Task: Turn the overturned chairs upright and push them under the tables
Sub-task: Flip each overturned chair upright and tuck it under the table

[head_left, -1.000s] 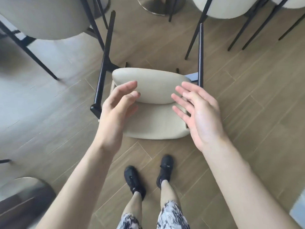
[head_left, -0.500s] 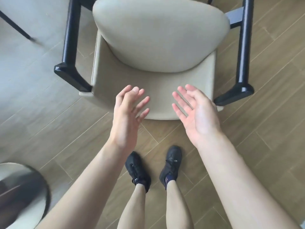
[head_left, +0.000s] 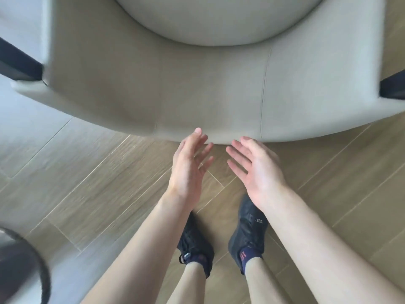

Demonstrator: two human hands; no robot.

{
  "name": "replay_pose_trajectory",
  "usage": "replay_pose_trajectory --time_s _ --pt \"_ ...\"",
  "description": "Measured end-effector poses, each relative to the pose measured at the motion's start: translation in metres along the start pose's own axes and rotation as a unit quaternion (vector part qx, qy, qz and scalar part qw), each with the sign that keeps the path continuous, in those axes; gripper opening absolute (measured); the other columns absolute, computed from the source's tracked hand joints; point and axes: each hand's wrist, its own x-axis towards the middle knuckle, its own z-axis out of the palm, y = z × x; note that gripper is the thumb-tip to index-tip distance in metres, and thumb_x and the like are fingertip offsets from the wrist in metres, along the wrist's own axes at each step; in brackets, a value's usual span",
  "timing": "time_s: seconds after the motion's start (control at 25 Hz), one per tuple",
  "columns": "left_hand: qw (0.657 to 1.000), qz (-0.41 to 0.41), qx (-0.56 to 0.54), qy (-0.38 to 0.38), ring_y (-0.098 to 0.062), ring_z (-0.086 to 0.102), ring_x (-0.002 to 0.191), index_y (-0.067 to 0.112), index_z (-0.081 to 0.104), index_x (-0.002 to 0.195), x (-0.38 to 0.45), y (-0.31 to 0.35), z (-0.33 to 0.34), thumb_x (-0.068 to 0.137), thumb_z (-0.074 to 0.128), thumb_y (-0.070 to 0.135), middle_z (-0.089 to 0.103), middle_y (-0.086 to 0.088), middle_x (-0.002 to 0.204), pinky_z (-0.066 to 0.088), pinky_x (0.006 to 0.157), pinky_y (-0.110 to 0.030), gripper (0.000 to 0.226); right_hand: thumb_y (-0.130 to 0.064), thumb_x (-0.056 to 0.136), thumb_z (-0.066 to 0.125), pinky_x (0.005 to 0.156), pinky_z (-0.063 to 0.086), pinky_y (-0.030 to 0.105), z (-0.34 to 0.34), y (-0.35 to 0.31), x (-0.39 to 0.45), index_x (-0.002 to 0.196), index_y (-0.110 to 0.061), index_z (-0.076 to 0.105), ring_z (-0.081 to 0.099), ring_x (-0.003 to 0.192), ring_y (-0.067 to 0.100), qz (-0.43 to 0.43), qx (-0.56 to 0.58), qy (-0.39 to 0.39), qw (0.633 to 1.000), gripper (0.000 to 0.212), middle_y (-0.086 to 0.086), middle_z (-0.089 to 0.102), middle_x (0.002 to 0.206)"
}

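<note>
A beige upholstered chair (head_left: 208,91) lies overturned on the wooden floor and fills the top half of the view, very close. Its curved backrest edge runs just above my fingers, with the rounded seat cushion (head_left: 217,18) beyond it. Black legs (head_left: 17,62) stick out at the left and right edges. My left hand (head_left: 188,170) is open with fingers spread, its fingertips at the chair's near edge. My right hand (head_left: 256,170) is open too, palm turned inward, just short of that edge. Neither hand holds anything.
My two feet in black shoes (head_left: 247,229) stand on the wood-plank floor (head_left: 87,183) right below the hands. A round dark-rimmed object (head_left: 24,273) sits at the bottom left corner.
The view has dropped much closer to the chair, which now fills the top. Both hands have lowered from over the cushion to the chair's near edge, still open.
</note>
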Motion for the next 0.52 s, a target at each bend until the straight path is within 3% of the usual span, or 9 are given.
replay_pose_trajectory --time_s 0.32,0.52 --pt "0.994 -0.051 -0.076 0.059 -0.018 0.066 0.117 0.018 0.061 0.122 0.119 -0.078 -0.023 0.095 0.065 0.048 0.064 -0.002 0.131 0.053 0.095 -0.034 0.040 -0.036 0.087 0.075 0.093 0.056 0.036 -0.020 0.064 0.125 0.108 -0.021 0.061 0.069 0.107 0.017 0.071 0.040 0.037 0.996 0.029 0.004 0.068 0.119" --pt "0.985 -0.027 -0.119 0.123 -0.018 0.059 0.124 0.018 0.041 0.144 0.174 -0.095 -0.021 0.093 0.070 0.045 0.056 -0.007 0.137 0.047 0.104 -0.034 0.064 -0.049 0.077 0.080 0.098 0.053 0.039 -0.007 0.080 0.183 0.129 -0.021 0.052 0.061 0.118 0.015 0.068 0.077 0.035 0.994 0.065 0.004 0.061 0.133"
